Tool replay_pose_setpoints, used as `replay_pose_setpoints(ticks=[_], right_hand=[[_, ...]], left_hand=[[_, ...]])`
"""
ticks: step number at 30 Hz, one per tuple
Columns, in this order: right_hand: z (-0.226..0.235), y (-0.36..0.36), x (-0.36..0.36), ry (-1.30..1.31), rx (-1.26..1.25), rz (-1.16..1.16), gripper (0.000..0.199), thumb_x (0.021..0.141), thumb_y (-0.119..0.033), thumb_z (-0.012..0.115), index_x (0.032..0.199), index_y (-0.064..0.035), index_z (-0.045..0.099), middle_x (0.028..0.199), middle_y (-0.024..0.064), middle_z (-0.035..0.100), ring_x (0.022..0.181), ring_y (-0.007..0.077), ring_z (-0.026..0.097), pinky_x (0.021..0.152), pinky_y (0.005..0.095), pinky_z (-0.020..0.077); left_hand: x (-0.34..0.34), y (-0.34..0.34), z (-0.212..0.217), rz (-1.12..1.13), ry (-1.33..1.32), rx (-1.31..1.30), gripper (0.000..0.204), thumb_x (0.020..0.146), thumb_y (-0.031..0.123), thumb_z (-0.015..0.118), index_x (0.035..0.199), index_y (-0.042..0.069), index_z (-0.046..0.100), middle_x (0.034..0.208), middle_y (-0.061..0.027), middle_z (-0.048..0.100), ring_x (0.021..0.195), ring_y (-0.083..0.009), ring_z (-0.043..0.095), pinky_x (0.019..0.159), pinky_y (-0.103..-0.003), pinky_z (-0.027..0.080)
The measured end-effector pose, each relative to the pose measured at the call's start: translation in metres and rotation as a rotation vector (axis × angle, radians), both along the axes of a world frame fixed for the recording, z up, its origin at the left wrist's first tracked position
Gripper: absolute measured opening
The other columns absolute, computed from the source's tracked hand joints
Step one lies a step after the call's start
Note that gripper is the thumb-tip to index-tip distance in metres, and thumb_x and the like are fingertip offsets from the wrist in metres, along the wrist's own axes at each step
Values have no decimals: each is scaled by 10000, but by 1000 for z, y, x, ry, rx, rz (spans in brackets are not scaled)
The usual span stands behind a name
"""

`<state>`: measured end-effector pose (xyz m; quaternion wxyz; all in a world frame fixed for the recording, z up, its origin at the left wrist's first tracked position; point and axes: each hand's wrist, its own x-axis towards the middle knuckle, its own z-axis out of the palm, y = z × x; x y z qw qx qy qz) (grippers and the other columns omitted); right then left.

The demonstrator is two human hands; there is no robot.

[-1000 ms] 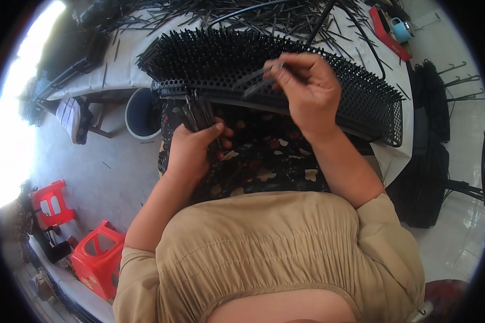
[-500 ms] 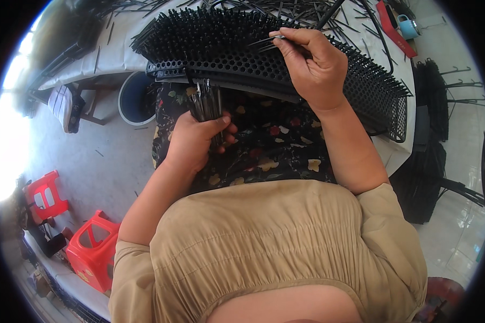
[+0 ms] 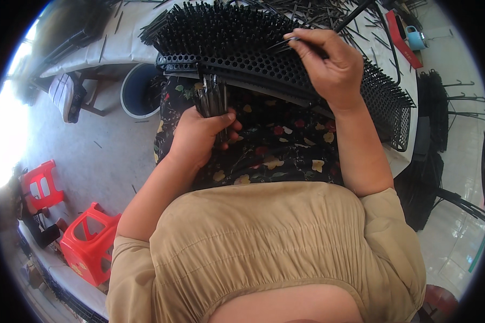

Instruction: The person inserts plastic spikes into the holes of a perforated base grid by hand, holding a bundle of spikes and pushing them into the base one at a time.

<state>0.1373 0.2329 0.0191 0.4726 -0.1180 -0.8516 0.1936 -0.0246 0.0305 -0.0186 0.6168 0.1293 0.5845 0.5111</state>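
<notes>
Over my lap, my left hand (image 3: 207,129) is wrapped round a bundle of thin black strips (image 3: 212,97), their tips pointing up and away from me. My right hand (image 3: 334,67) pinches a few slim dark strips (image 3: 281,44) between thumb and fingertips, their ends pointing left over the rack. That black perforated rack (image 3: 242,70) lies along the table edge beyond my lap, rows of round holes in its side. Dense black upright strips (image 3: 215,32) stand in the rack's left and middle part. Whether the pinched strips touch the rack, I cannot tell.
Loose black strips (image 3: 328,13) litter the white-covered table (image 3: 113,48). A blue bin (image 3: 137,97) stands below the left edge. Red plastic stools (image 3: 89,242) are at lower left. A light-blue mug (image 3: 416,37) and red box (image 3: 401,40) sit far right, near hanging black racks (image 3: 434,107).
The whole view has shifted slightly, so the rack and table sit a little further right. Both hands keep their grip, and my right hand appears slightly further right and lower.
</notes>
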Motion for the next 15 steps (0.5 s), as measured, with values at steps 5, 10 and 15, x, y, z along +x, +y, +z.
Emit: replay_pose_setpoints(ticks=[5, 10, 15], right_hand=[[3, -1, -15, -47, 177, -12, 179, 775, -62, 758, 941, -105, 704, 870, 37, 727, 760, 185, 713, 639, 256, 561], [-1, 8, -24, -164, 333, -47, 171, 797, -192, 745, 956, -130, 743, 927, 24, 732, 962, 201, 693, 823, 313, 553], [5, 5, -22, -238, 344, -47, 176, 818, -153, 730, 986, -102, 732, 988, 41, 731, 1056, 227, 663, 954, 364, 495]], left_hand=[[3, 1, -1, -33, 23, -7, 123, 883, 122, 654, 958, 29, 627, 807, -87, 672, 638, -149, 629, 515, -259, 453], [4, -1, -4, -36, 35, 3, 122, 889, 126, 651, 970, 38, 626, 812, -79, 674, 630, -137, 618, 503, -246, 445], [6, 3, 0, -39, 83, -22, 122, 914, 134, 634, 998, 47, 620, 826, -71, 679, 625, -125, 602, 496, -244, 442]])
